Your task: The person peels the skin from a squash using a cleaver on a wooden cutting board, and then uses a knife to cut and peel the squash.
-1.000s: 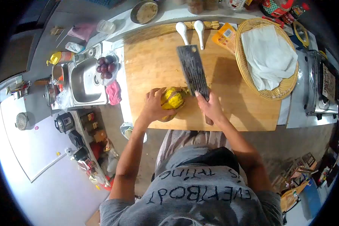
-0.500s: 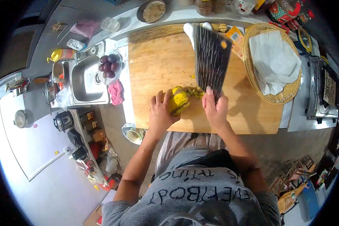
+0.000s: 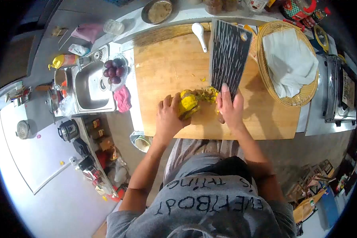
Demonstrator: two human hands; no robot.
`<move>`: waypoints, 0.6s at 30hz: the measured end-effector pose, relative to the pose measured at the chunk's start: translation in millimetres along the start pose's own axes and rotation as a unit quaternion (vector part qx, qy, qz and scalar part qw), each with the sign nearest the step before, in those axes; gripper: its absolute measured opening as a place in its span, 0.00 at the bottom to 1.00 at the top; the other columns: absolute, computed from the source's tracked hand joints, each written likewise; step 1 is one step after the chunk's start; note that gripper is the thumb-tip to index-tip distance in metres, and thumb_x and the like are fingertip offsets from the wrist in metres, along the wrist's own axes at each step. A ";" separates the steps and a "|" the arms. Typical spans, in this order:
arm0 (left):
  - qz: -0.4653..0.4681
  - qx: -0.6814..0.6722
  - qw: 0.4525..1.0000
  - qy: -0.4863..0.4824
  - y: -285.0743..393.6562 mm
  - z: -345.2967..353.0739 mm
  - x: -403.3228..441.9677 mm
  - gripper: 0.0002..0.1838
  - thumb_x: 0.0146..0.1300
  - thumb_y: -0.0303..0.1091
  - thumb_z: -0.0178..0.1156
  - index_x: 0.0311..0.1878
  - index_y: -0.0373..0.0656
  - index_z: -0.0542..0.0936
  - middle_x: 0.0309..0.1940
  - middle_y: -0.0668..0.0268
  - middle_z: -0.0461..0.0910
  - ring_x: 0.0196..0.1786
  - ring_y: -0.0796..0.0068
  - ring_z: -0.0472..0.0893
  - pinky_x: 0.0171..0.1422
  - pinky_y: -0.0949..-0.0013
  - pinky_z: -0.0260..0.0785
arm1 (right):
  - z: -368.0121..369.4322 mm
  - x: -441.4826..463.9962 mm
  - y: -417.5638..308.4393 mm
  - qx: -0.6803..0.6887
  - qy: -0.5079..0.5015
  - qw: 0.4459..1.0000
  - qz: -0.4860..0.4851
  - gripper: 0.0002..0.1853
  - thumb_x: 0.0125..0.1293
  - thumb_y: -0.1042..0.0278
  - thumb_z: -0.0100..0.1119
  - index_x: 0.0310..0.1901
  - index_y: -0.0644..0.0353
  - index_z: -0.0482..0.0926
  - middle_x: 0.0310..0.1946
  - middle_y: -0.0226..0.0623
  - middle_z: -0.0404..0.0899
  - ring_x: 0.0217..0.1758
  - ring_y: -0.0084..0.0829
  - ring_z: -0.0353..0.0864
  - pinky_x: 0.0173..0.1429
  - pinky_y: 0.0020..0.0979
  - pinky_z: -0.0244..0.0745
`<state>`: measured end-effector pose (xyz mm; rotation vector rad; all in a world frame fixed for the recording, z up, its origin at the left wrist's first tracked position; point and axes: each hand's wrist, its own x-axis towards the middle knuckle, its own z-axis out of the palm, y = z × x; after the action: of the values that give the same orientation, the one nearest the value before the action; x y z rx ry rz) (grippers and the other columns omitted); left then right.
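Left hand wrapped round the left side of the yellow produce piece, front-centre on the cutting board. Right hand gripping the cleaver by its handle, thumb on the blade; blade points to the back, clear of the piece. Peel scraps crowd the gap between piece and cleaver. Blade partly hides the orange packet; white spoon just left of it. Basket with white cloth overlaps back-right board corner. Sink, plums off left.
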<state>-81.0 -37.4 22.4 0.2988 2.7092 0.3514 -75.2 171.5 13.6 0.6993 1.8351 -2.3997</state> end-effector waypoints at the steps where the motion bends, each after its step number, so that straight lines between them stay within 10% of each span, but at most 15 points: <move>1: 0.000 0.001 1.000 0.002 0.5 -1.0 0.2 0.50 0.35 0.43 0.75 0.66 0.45 0.65 0.59 0.49 0.67 0.59 0.44 0.68 0.62 0.51 0.66 | 6.0 -3.4 11.9 0.001 -0.001 1.000 -0.002 0.18 0.71 0.58 0.51 0.27 0.62 0.72 0.14 0.30 0.69 0.15 0.20 0.66 0.20 0.28 0.59; 8: -0.033 0.016 0.999 -0.011 7.4 0.0 -8.6 0.51 0.34 0.43 0.76 0.66 0.48 0.65 0.59 0.51 0.67 0.60 0.44 0.68 0.61 0.51 0.68 | 10.8 -5.2 83.4 -0.165 -0.101 0.980 0.050 0.14 0.70 0.62 0.52 0.39 0.67 0.75 0.20 0.48 0.73 0.21 0.35 0.70 0.28 0.35 0.67; 18: -0.049 0.008 0.999 -0.002 16.5 1.3 -2.8 0.50 0.35 0.43 0.76 0.66 0.48 0.65 0.61 0.52 0.67 0.62 0.45 0.67 0.61 0.51 0.68 | 11.5 -1.7 46.8 -0.224 -0.108 0.965 0.088 0.13 0.72 0.62 0.50 0.40 0.67 0.74 0.23 0.45 0.74 0.23 0.34 0.71 0.31 0.36 0.68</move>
<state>-75.4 -22.2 26.9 0.1693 2.7113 0.2990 -63.4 146.5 -25.9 0.5076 2.0149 -1.7773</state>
